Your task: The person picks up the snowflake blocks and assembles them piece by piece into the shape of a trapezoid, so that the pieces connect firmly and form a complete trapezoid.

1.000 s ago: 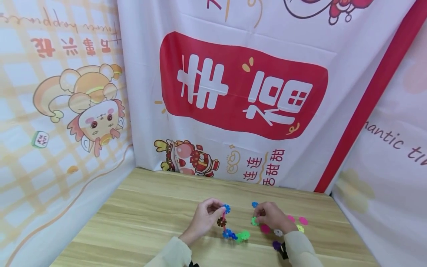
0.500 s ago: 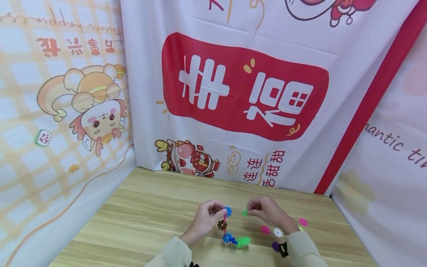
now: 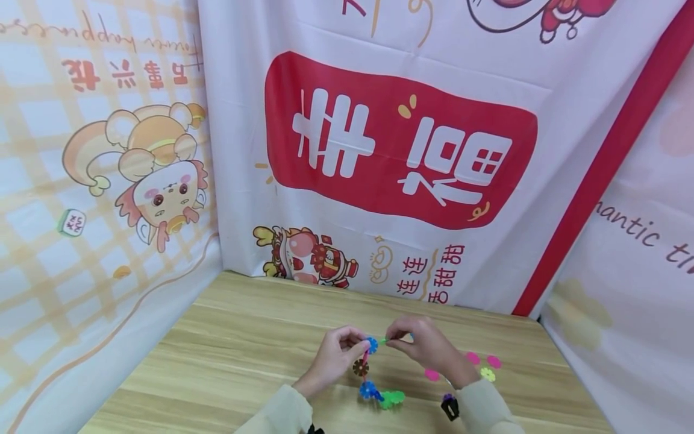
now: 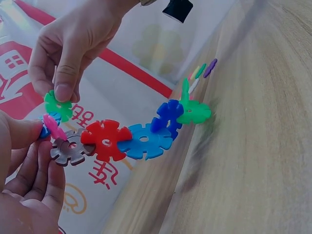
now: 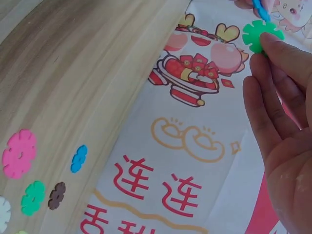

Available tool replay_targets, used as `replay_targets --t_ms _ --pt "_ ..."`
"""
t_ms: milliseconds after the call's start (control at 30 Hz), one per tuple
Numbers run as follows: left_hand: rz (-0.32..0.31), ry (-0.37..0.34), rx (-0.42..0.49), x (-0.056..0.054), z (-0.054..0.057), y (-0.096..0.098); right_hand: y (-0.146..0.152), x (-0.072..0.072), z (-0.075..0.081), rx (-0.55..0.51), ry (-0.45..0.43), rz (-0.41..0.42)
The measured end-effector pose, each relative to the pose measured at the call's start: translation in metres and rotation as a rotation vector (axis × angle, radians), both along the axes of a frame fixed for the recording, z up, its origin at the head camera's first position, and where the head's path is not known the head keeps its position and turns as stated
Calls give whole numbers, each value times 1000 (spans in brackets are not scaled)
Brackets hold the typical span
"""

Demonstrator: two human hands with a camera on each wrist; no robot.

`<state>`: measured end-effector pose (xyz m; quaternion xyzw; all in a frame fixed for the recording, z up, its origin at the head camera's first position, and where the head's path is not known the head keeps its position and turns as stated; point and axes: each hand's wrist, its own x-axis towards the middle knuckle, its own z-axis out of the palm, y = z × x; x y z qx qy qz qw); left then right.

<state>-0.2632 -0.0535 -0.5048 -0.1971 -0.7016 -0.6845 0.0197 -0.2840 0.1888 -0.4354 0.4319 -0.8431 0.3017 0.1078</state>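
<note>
So the right hand point(image 3: 428, 348) pinches a green notched plastic disc point(image 5: 253, 36) just beside the blue notched plastic disc point(image 3: 372, 345) the left hand point(image 3: 335, 355) pinches, topping a multicoloured plastic-disc chain point(image 4: 106, 139) above the worktop point(image 3: 260, 325); imo square those 2 up crosswise before pushing.

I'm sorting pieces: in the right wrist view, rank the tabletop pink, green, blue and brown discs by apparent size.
1. Pink disc
2. Green disc
3. Blue disc and brown disc: too alike to rank
</note>
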Motion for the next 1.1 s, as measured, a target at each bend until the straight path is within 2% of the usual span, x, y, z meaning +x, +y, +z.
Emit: replay_targets --t_ms 167,400,467,633,800,1100 --pt "3 9 -15 -1 -1 -1 -5 2 1 -7 99 36" --pt "14 -7 -6 2 -1 0 -12 3 -4 -78 417 115" --pt "32 -12 8 2 -1 0 -14 4 -5 -84 467 118" --pt "54 -32 17 1 -1 0 -15 3 -10 -98 451 114" --pt "34 -52 24 0 0 0 -13 3 -15 -152 448 122" --pt "-13 -42 38 4 2 -1 -12 5 -19 -239 450 137"
